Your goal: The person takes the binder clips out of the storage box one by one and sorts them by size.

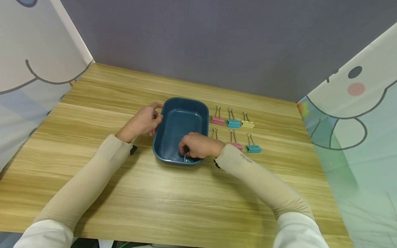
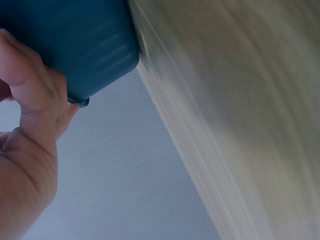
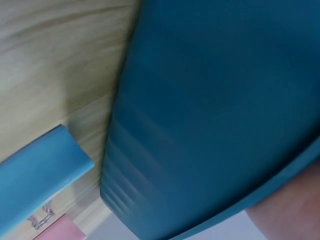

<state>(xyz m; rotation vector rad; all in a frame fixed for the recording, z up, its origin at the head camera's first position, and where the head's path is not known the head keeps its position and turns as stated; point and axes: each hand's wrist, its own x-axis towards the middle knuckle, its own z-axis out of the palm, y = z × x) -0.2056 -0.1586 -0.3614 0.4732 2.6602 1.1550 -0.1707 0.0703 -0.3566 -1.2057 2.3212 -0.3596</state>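
Note:
A dark blue tray (image 1: pixel 183 103) lies on the wooden table. At its left rim is my left hand (image 1: pixel 141 122), gripping the side, with fingertips at the edge. The left wrist view shows those fingers (image 2: pixel 42 95) close against the outer wall. My right hand (image 1: pixel 198 145) reaches into the tray's near right corner. Its fingers point down and pinch a small blue binder clip (image 1: pixel 185 155), largely hidden by the hand. Teal shows beside it on the tray floor. In the right wrist view the tray wall (image 3: pixel 210 100) hides the fingertips.
Two rows of binder clips stand right of the tray: a pink clip (image 1: pixel 217 120), a blue clip (image 1: pixel 233 123) and a yellow clip (image 1: pixel 247 124) behind, a pink clip (image 1: pixel 237 146) and a teal clip (image 1: pixel 253 148) in front. My right hand partly covers another blue clip (image 3: pixel 40 172).

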